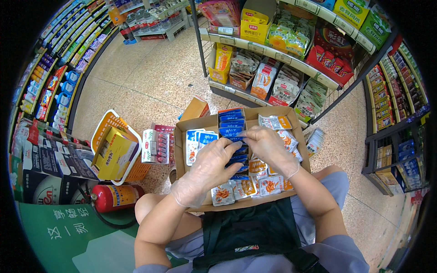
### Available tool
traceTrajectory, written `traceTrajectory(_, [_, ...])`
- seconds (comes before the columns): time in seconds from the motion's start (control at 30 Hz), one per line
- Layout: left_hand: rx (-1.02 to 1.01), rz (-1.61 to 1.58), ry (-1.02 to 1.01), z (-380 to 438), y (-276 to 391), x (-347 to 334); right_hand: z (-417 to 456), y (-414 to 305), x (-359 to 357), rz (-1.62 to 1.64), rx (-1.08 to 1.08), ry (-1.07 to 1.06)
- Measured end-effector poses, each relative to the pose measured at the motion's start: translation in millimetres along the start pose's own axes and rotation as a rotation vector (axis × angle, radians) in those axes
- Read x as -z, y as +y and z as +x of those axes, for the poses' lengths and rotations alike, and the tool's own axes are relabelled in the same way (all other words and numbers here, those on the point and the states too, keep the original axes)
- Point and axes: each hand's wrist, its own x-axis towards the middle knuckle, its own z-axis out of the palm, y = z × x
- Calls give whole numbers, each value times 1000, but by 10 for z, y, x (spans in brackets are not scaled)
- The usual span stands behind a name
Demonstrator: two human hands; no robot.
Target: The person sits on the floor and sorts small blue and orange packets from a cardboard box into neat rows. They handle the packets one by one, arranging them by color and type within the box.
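A shallow cardboard carton [181,136] lies across my lap. Inside it stands a narrow display box [231,110] filled with a row of upright blue snack packets [230,123]. My right hand [269,146], in a clear plastic glove, pinches the top of one blue packet at the row's middle. Gloved the same way, my left hand [213,163] reaches over the row from the left, fingers apart against the packets; its grip is partly hidden. Loose blue-and-white packets [207,137] lie left of the row. Orange-and-white packets [243,188] are spread along the near and right sides.
To the left are an orange basket [145,169] holding a yellow carton [116,153], a box of red-capped tubes [155,146] and a red fire extinguisher [116,198]. A small brown box [195,109] touches the carton's far side. A snack rack [266,51] stands ahead.
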Motion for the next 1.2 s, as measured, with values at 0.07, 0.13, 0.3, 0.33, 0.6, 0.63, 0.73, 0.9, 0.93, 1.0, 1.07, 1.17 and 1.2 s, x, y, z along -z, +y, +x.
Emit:
traceTrajectory(0.07, [6, -88, 15, 19, -74, 56, -4, -13, -9, -11, 82, 74])
traceTrajectory(0.13, [87, -144, 113, 18, -182, 188, 13, -71, 25, 127, 20, 81])
traceTrajectory(0.3, [351, 107, 96, 66, -611, 297, -7, -7, 43, 32, 76, 45])
traceTrajectory(0.33, [383, 200, 43, 77, -651, 273, -15, -19, 51, 24, 76, 45])
traceTrajectory(0.6, [454, 465, -146, 175, -929, -207, -30, -118, 280, 207, -139, 18])
traceTrajectory(0.63, [446, 516, -172, 173, -952, -259, -38, -130, 314, 233, -157, 27])
traceTrajectory(0.73, [503, 431, -137, 203, -970, -304, -54, -123, 366, 316, -191, 47])
traceTrajectory(0.9, [635, 205, -46, 184, -989, -336, -51, -90, 361, 353, -207, 26])
traceTrajectory(0.93, [666, 185, -38, 192, -983, -344, -48, -94, 358, 354, -208, 24])
traceTrajectory(1.0, [681, 162, -12, 190, -983, -346, -46, -103, 353, 355, -212, 18])
traceTrajectory(1.07, [651, 155, 22, 171, -995, -333, -48, -115, 364, 349, -210, 24])
traceTrajectory(1.17, [657, 150, 53, 169, -1018, -261, -46, -118, 355, 353, -217, 21])
traceTrajectory(1.2, [666, 109, 101, 180, -1038, -212, -45, -118, 355, 357, -222, 21])
